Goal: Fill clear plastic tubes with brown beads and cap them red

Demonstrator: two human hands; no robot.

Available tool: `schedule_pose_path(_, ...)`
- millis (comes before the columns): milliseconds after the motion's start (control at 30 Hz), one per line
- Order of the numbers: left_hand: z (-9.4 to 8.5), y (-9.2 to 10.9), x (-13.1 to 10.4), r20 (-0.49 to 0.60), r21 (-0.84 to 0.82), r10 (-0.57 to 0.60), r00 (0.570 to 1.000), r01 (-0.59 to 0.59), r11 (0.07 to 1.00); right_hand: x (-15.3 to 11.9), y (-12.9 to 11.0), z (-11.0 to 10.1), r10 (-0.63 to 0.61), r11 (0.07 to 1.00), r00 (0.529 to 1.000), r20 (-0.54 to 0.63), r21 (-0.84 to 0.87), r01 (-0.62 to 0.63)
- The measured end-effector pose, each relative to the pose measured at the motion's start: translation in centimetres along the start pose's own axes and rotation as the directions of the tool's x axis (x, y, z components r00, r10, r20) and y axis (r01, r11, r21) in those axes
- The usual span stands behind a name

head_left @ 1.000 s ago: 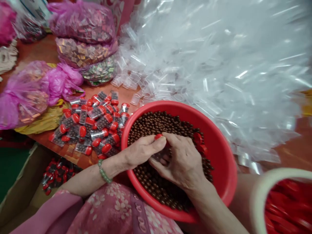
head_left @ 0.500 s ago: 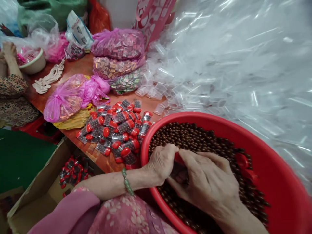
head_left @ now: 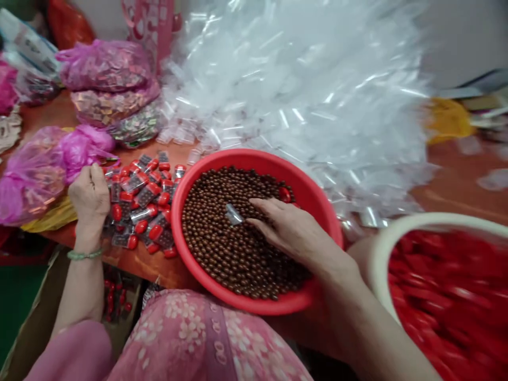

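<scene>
My left hand [head_left: 90, 193] is closed at the left edge of a pile of clear containers with red caps [head_left: 147, 194]; what it holds, if anything, is hidden. Over a red basin [head_left: 257, 306] full of shiny brown balls [head_left: 222, 248], my right hand [head_left: 288, 227] reaches in from the right, thumb and fingers apart. A small clear tube [head_left: 234, 214] lies on the balls just beyond its fingertips, and a red cap [head_left: 284, 194] sits near the basin's far side.
Clear empty tubes [head_left: 293, 106] form a big heap behind the basin. A cream tub [head_left: 379, 259] of red caps [head_left: 448, 301] stands at right. Pink bags [head_left: 105, 66] lie at back left. Below the table edge, a cardboard box [head_left: 39, 317] holds more capped containers.
My hands have come apart from above the basin. The left has moved out to the capped pile, while the right has opened over the balls. The view has turned right, showing the cream tub.
</scene>
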State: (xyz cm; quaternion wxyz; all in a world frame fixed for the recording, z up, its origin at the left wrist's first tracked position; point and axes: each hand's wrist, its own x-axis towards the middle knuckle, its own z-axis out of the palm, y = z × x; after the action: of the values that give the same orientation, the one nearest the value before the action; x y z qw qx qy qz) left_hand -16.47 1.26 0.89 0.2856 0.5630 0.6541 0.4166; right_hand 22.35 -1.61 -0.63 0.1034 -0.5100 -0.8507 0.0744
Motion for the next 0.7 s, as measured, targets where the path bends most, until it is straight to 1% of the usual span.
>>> schedule_pose_path(33,-0.2,-0.9,0.8,-0.081,0.077,0.029,0.996,-0.023,0.997,-0.1,0.5,-0.1,0.035,0.999,0.999,0.032,0.016,-0.035)
schedule_pose_path(67,-0.1,-1.5,1.2,-0.118,0.279,0.095,0.989,-0.059,0.959,0.0,0.8,-0.3,0.059,0.998,0.997,0.052,0.03,-0.061)
schedule_pose_path(100,0.0,-1.8,1.3,-0.17,0.407,0.152,0.974,-0.071,0.911,0.2,1.0,-0.5,0.077,0.996,0.995,0.063,0.042,-0.08)
schedule_pose_path(167,0.8,-1.5,0.9,-0.177,0.542,0.234,0.956,-0.104,0.834,0.9,1.0,-0.9,0.089,0.993,0.991,0.103,0.069,-0.096)
schedule_pose_path(200,1.5,-0.9,0.5,-0.16,0.557,0.264,0.951,-0.134,0.82,1.3,0.8,-1.1,0.083,0.992,0.987,0.14,0.084,-0.095)
schedule_pose_path(267,3.2,0.9,-0.6,-0.098,0.552,0.331,0.939,-0.225,0.803,2.4,0.1,-1.3,0.068,0.991,0.97,0.232,0.1,-0.094)
schedule_pose_path(300,4.3,1.9,-1.2,-0.038,0.512,0.346,0.938,-0.279,0.813,3.0,-0.3,-1.3,0.07,0.992,0.96,0.272,0.079,-0.095)
schedule_pose_path(333,5.4,3.0,-1.7,0.015,0.453,0.372,0.928,-0.338,0.825,3.5,-0.7,-1.2,0.08,0.994,0.949,0.306,0.041,-0.097)
schedule_pose_path(367,6.6,4.1,-2.3,-0.004,0.393,0.426,0.905,-0.39,0.833,4.1,-1.2,-1.0,0.091,0.995,0.934,0.345,-0.003,-0.096)
schedule_pose_path(400,7.8,5.0,-2.9,0.038,0.346,0.435,0.9,-0.42,0.839,4.5,-1.6,-0.8,0.103,0.995,0.92,0.379,-0.047,-0.092)
schedule_pose_path(467,9.9,6.4,-4.0,0.176,0.254,0.437,0.882,-0.469,0.846,5.2,-2.1,-0.3,0.113,0.992,0.898,0.424,-0.098,-0.078)
schedule_pose_path(533,11.6,7.1,-4.9,0.295,0.197,0.417,0.86,-0.482,0.854,5.6,-2.2,0.0,0.103,0.992,0.889,0.446,-0.111,-0.06)
schedule_pose_path(567,12.2,7.2,-5.3,0.345,0.205,0.402,0.848,-0.486,0.85,5.6,-2.1,0.1,0.091,0.993,0.885,0.456,-0.109,-0.045)
schedule_pose_path(700,13.8,7.2,-5.6,0.511,0.34,0.313,0.8,-0.523,0.782,5.7,-1.9,0.0,0.004,0.995,0.844,0.536,-0.09,0.052)
